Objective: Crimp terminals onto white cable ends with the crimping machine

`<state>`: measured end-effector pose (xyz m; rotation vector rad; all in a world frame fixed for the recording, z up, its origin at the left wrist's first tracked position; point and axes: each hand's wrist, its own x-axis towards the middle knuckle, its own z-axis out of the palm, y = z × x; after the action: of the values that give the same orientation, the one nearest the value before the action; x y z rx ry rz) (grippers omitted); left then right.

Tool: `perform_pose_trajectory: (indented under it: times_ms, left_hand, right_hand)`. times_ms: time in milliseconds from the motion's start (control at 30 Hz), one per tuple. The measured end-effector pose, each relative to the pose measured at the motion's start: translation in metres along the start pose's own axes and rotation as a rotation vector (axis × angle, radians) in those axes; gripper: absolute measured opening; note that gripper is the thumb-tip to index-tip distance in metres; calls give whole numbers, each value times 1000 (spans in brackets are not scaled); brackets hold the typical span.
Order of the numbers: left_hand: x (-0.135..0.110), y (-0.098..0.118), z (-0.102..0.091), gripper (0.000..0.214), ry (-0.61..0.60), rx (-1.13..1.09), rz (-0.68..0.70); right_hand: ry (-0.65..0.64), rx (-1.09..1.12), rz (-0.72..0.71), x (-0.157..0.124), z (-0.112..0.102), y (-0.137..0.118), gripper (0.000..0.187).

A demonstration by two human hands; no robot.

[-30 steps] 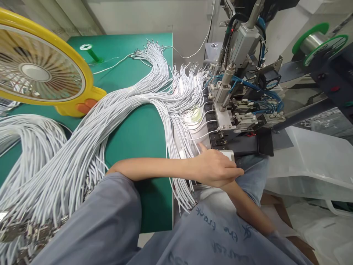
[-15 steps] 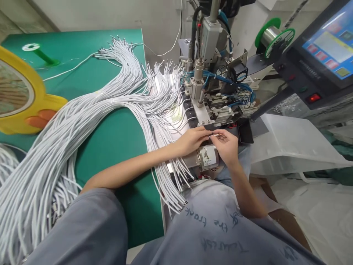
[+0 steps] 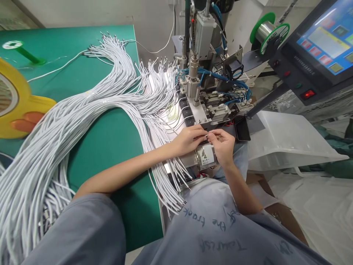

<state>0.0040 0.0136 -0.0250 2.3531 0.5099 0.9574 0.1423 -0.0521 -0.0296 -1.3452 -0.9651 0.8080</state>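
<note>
My left hand [image 3: 189, 140] is closed in a pinch on the end of a thin white cable [image 3: 206, 135]; most of that cable is hidden by my fingers. Fingertip to fingertip with it, my right hand [image 3: 224, 146] pinches at the same cable end. Just below my hands is a clear-wrapped part with a white label [image 3: 207, 155]. A large bundle of white cables [image 3: 91, 106] stretches across the green table, and some cable ends hang over its edge under my left forearm. Behind my fingers stands a machine [image 3: 200, 110] with metal cylinders and blue tubes.
A solder wire spool [image 3: 268, 33] and a control screen [image 3: 328, 40] stand at the right. Below them are a small black tray [image 3: 242, 129] and a translucent plastic bin [image 3: 289, 140]. At left are an empty green spool [image 3: 24, 53] and a yellow toy-shaped object [image 3: 30, 106].
My right hand has shifted slightly, its fingers drawing closer to my left fingertips at the cable end. The whole view has slid a little, so things appear further left.
</note>
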Motion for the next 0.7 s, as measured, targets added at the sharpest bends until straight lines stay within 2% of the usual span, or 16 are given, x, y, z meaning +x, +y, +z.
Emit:
perform_pose_trajectory:
  times_ms: [100,200,333,433,600,700]
  left_hand:
    - [1,0,-1,17,0,-30,-25]
    - [2,0,-2,19,-71,-22,-37]
    - [1,-1,-2,23,-128,35,-20]
    - [0,-1,0,22,-123,20,-34]
    - [-1,0,3,18,-63,-99,-56]
    - [-2,3,3,19,-59,-41,-66]
  right_hand:
    - [-88,-31,-73,3,-5,-3,13]
    - [-187,-104,-133,9,-15,-8,12]
    - [-274,-233,-112,15,-26,-12,13]
    - [-224,-203,-72,14,-23,-8,15]
    - [-31,-56,-51,2,-5,3,13]
    - [35,-137,-113,-2,-2,3,15]
